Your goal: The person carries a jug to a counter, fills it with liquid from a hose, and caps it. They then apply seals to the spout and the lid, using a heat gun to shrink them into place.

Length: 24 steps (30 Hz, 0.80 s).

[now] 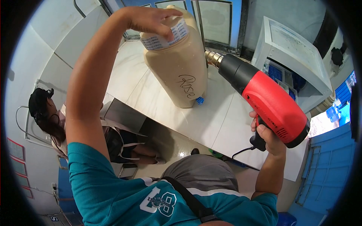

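A tall beige water container stands on the white tiled counter, with "Rosie" handwritten on its side and a small blue tap near its base. Round its top runs a printed plastic seal band. My left hand reaches over the top, fingers curved across the cap and thumb against the band; the cap is mostly hidden. In my right hand is a red and black heat gun, gripped by its handle. Its metal nozzle points left toward the container's upper side, apart from it.
Behind the first container stands another beige one, partly hidden. A white cabinet holding blue items is at the right. From the heat gun a black cord runs over the counter's front edge. A seated person is at the left.
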Each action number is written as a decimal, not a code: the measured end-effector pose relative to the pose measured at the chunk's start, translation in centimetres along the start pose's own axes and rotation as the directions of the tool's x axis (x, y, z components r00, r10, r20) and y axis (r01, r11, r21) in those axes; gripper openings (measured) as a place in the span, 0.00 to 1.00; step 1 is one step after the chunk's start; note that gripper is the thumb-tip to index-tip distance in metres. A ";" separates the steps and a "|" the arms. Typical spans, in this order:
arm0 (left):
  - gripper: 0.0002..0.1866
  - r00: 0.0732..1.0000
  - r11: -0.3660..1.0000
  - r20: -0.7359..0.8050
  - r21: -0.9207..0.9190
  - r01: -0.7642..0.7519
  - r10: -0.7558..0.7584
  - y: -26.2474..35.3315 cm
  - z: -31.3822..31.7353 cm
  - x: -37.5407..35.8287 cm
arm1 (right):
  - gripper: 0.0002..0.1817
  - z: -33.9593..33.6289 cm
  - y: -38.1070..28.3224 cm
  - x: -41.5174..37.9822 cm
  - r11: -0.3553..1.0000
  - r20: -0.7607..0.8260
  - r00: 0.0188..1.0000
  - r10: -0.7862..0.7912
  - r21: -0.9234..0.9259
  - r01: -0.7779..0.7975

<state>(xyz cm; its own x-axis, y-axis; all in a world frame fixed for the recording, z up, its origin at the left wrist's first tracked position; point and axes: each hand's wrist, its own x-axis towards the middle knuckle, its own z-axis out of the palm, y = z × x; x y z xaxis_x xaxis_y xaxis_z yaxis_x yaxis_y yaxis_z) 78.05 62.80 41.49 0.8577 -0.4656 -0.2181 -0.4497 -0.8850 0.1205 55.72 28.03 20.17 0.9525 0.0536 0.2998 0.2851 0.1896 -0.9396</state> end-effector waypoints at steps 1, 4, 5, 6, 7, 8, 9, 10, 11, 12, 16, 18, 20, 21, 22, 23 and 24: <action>0.59 1.000 0.999 0.004 0.048 0.004 -0.004 0.3 0.0 -0.1 | 0.22 0.2 -0.1 0.1 1.000 0.007 1.000 -0.011 0.005 0.011; 0.59 1.000 0.994 0.012 0.106 0.009 -0.011 0.5 0.2 0.3 | 0.22 -0.3 0.2 0.1 1.000 0.037 0.999 -0.013 -0.014 0.013; 0.59 1.000 0.993 0.014 0.115 0.010 -0.012 0.4 0.2 0.4 | 0.22 -0.4 0.4 0.1 0.999 0.059 0.998 -0.005 -0.039 0.007; 0.59 1.000 0.993 0.014 0.115 0.010 -0.012 0.3 0.3 0.5 | 0.22 -0.4 0.4 0.1 0.999 0.058 0.998 -0.005 -0.038 0.007; 0.59 1.000 0.997 0.009 0.076 0.001 -0.002 0.1 0.3 0.5 | 0.22 -0.3 0.3 0.2 0.999 0.056 0.998 -0.005 -0.037 0.007; 0.59 1.000 0.999 0.003 0.037 -0.008 0.008 0.0 0.2 0.5 | 0.22 -0.2 0.2 0.2 0.999 0.053 0.999 -0.006 -0.036 0.008; 0.59 1.000 0.999 0.003 0.037 -0.009 0.009 0.0 0.2 0.4 | 0.22 0.0 0.3 0.2 0.999 0.053 0.999 -0.006 -0.036 0.008; 0.59 1.000 1.000 -0.014 0.027 0.006 -0.006 0.0 0.1 0.4 | 0.22 0.1 0.3 0.3 1.000 0.046 0.999 -0.005 -0.011 0.005; 0.59 0.999 1.000 -0.030 0.017 0.021 -0.020 0.1 0.0 0.5 | 0.22 0.3 0.3 0.3 1.000 0.038 0.999 -0.003 0.014 0.003; 0.59 0.999 1.000 -0.029 0.017 0.020 -0.019 0.1 0.0 0.6 | 0.22 0.3 0.2 0.4 1.000 0.037 0.999 -0.003 0.014 0.002; 0.58 1.000 1.000 -0.010 0.017 -0.019 0.019 0.0 0.3 1.0 | 0.24 0.9 0.0 0.7 1.000 0.043 0.999 -0.004 -0.022 0.005; 0.57 0.999 0.999 -0.022 0.036 -0.028 0.029 0.0 0.4 1.1 | 0.27 0.9 0.0 0.8 0.997 0.044 0.999 -0.026 -0.067 0.028; 0.56 1.000 0.999 -0.014 0.052 -0.012 0.013 0.0 0.4 1.2 | 0.26 0.8 0.0 0.8 0.990 0.071 0.997 -0.038 -0.136 0.047; 0.56 1.000 0.999 -0.014 0.052 -0.012 0.013 0.0 0.4 1.2 | 0.26 0.8 0.2 0.9 0.990 0.071 0.997 -0.038 -0.136 0.047; 0.56 1.000 0.999 -0.014 0.053 -0.010 0.010 0.0 0.4 1.2 | 0.25 0.9 0.5 0.9 0.990 0.068 0.996 -0.054 -0.129 0.063; 0.56 1.000 0.999 -0.015 0.053 -0.008 0.008 0.0 0.4 1.2 | 0.24 0.9 0.7 0.9 0.990 0.065 0.995 -0.070 -0.122 0.078; 0.56 1.000 0.999 -0.015 0.053 -0.007 0.008 0.0 0.4 1.3 | 0.24 0.9 0.7 1.0 0.990 0.065 0.995 -0.070 -0.122 0.078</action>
<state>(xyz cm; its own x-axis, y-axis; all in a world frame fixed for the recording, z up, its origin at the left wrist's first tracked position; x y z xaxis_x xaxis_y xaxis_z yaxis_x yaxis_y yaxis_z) 79.05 62.22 40.85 0.8577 -0.4727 -0.2025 -0.4686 -0.8806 0.0709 56.75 29.12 19.96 0.9211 0.1040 0.3753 0.3693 0.0725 -0.9265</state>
